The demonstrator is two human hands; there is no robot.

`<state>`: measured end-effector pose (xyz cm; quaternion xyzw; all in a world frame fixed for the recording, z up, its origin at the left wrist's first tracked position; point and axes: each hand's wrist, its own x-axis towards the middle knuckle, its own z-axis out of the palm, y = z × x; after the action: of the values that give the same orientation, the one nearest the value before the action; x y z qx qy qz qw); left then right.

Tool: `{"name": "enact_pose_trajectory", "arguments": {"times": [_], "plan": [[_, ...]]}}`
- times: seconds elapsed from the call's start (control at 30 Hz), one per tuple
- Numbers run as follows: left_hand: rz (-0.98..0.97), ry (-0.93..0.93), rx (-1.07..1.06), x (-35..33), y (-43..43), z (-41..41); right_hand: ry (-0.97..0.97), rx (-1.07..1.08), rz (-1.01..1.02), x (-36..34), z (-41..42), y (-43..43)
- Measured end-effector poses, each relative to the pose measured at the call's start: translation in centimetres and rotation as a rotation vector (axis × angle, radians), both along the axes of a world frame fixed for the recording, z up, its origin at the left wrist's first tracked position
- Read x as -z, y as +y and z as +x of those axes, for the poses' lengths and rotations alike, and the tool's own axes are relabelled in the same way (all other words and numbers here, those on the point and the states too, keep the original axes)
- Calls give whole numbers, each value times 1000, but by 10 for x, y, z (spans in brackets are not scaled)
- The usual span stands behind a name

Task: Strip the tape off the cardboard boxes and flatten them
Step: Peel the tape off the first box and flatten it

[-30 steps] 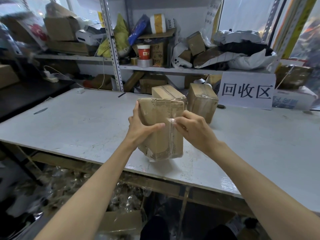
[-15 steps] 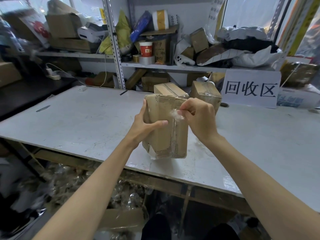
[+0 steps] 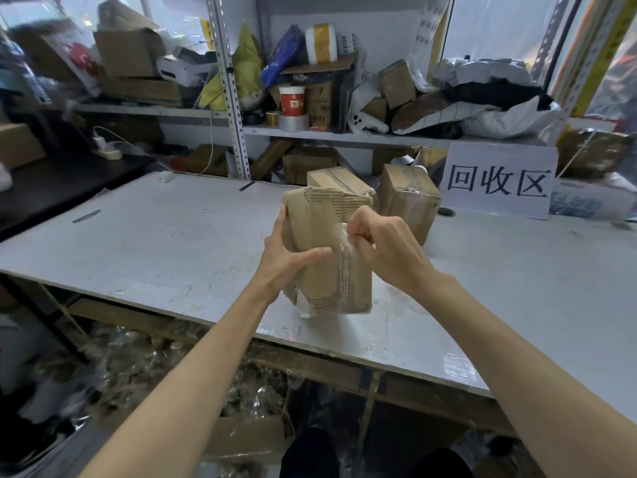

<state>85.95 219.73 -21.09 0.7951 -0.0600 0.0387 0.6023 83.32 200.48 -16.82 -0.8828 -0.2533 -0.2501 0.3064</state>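
Note:
A brown cardboard box (image 3: 320,270) stands on end near the front of the white table (image 3: 155,243), its skin torn in strips where the corrugation shows. My left hand (image 3: 286,253) grips its left side, thumb across the front. My right hand (image 3: 382,243) pinches a crumpled strip of clear tape (image 3: 344,236) that runs down the box's front seam. Two more taped boxes, one (image 3: 339,181) directly behind and one (image 3: 408,198) to its right, stand on the table.
A white sign with black characters (image 3: 498,181) leans at the back right. Cluttered metal shelves (image 3: 310,132) with boxes, tape rolls and bags rise behind the table. Plastic scrap lies on the floor under the front edge. A black bench stands at the left.
My right hand rose along the seam with the tape, then came back down a little toward the box's middle, still pinching it. The left hand kept its hold.

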Motion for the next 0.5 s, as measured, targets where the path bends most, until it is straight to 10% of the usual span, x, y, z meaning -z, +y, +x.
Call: {"name": "enact_pose_trajectory", "arguments": {"times": [0.23,0.5], "plan": [[-3,37,90,-6,-2,5,494,-267,293,-18,5,-17],[-3,98,126,-5,-3,2,-178,134,106,-3,1,-4]]}}
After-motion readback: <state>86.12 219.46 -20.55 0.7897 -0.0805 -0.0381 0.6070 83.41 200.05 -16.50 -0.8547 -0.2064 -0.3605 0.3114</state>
